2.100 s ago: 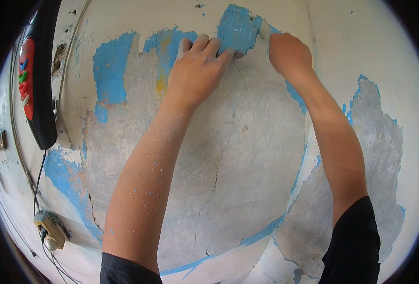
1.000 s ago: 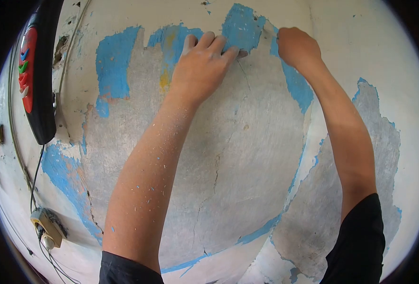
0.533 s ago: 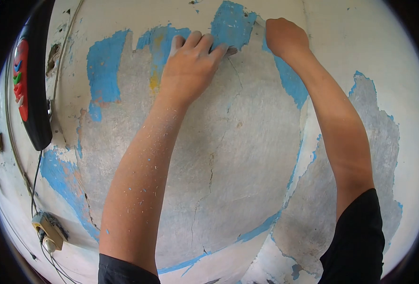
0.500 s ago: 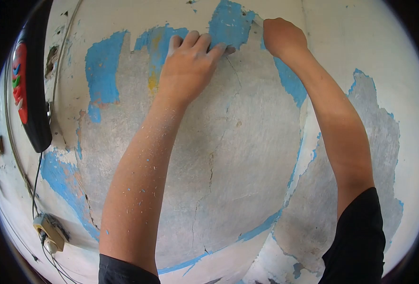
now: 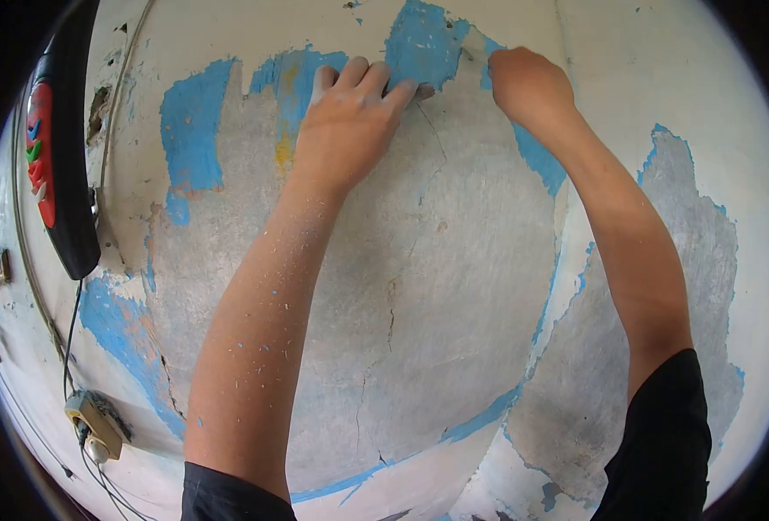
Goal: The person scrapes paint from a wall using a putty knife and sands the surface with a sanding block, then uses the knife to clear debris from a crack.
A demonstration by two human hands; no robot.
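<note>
My left hand [image 5: 349, 122] rests on the wall [image 5: 454, 260] at the upper middle, its fingers spread over the lower edge of a blue paint patch [image 5: 423, 43]. Paint flecks dot the left forearm. To the right, my right hand [image 5: 532, 87] is closed in a fist against the wall, beside a strip of blue paint. A small, thin, pale piece shows just left of it; whether the fist grips it is unclear. Grey plaster shows below both hands, with a thin crack running down.
At the left hangs a black and red object [image 5: 63, 156] with a cord. Lower down, an electrical socket [image 5: 94, 425] holds a plug and cables. Another bared grey area [image 5: 679, 252] lies at the right, past a wall corner.
My right hand has shifted slightly down and right, and more blue paint shows to its left. The view has moved a little; my left hand keeps its place on the wall.
</note>
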